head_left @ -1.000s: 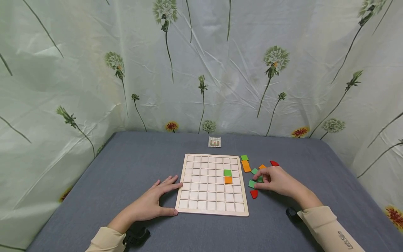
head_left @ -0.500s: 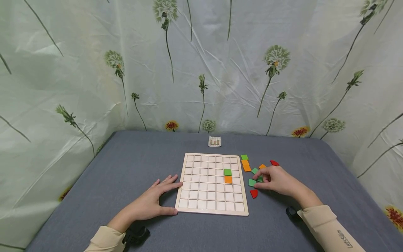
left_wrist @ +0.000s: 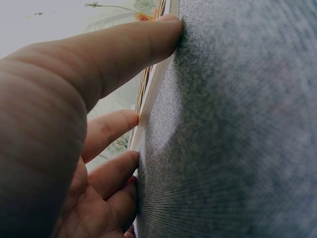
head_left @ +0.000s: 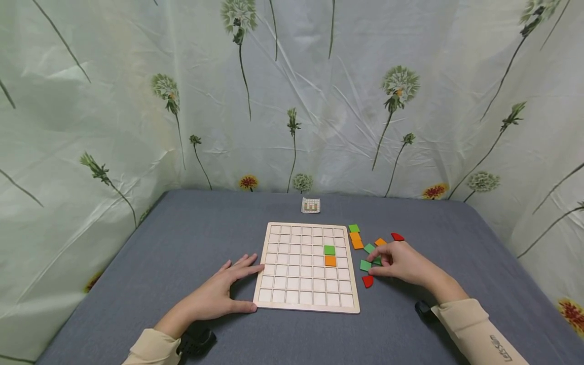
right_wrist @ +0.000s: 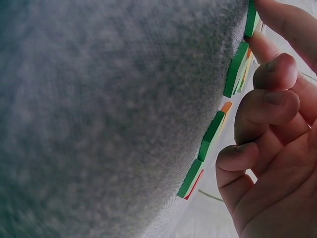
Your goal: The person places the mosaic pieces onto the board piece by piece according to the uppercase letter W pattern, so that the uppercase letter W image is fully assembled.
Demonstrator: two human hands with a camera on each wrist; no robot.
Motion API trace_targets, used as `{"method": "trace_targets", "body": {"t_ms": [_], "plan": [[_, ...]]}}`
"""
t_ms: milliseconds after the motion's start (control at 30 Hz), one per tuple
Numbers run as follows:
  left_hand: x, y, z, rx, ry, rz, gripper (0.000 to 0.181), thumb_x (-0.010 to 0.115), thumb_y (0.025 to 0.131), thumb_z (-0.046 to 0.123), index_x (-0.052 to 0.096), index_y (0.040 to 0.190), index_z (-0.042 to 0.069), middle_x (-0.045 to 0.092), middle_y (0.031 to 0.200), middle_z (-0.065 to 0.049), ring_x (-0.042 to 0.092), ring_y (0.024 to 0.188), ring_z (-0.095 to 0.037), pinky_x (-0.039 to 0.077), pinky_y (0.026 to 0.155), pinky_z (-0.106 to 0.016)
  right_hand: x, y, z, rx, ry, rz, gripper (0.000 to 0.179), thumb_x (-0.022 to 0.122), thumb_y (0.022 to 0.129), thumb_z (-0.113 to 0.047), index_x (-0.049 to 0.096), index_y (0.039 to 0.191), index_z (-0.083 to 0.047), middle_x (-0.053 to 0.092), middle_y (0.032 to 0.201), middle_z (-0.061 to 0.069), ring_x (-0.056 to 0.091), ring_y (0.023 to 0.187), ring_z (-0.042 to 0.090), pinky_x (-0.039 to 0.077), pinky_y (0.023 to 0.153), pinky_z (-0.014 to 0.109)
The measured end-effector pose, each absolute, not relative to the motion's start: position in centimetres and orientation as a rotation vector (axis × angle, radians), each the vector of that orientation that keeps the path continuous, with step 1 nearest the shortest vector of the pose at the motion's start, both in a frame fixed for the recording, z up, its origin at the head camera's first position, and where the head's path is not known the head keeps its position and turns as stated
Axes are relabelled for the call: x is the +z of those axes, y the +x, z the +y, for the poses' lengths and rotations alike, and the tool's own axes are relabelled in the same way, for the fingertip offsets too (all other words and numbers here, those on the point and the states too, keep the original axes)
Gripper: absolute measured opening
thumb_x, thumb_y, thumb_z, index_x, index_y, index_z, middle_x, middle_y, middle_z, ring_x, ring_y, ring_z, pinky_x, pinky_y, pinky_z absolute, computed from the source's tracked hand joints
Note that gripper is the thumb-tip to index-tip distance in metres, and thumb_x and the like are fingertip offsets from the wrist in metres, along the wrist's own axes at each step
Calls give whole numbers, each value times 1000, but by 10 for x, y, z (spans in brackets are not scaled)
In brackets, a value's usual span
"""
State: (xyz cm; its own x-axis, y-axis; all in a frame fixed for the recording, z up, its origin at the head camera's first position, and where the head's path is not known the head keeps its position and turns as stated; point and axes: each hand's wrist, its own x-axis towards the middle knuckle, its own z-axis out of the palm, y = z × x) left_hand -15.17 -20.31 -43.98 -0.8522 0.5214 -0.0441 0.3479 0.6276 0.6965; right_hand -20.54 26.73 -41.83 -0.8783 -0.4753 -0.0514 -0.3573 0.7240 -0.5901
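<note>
On the table point(head_left: 296, 339): board point(head_left: 301, 272), touched along its left edge by a spread left hand point(head_left: 214, 299).
Green tile point(head_left: 364, 265): right of the board, at the fingertips of a curled right hand point(head_left: 406, 261); whether pinched, cannot tell.
Past second: nothing added; seemingly paused.

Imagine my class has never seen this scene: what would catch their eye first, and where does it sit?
Probably the pale square wooden grid board on the grey table, with one green square tile and one orange square tile in its right half. Next, the loose flat green, orange and red pieces to its right, where the person's bare right hand is. Behind hangs a pale sheet printed with tall green dandelions.
</note>
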Motion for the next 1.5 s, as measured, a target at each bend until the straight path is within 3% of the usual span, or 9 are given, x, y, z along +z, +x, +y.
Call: {"method": "trace_targets", "body": {"t_ms": [1500], "plan": [[-438, -151, -202, 1050, 688, 2611, 87, 89, 85, 50, 53, 160, 24, 32, 177, -12, 23, 166, -43, 6, 129, -77, -409, -201, 245, -887, -704, 2692, 22, 87, 92, -28, 82, 107, -12, 46, 63, -11, 39, 56, -1, 31, 54, 18]]}}
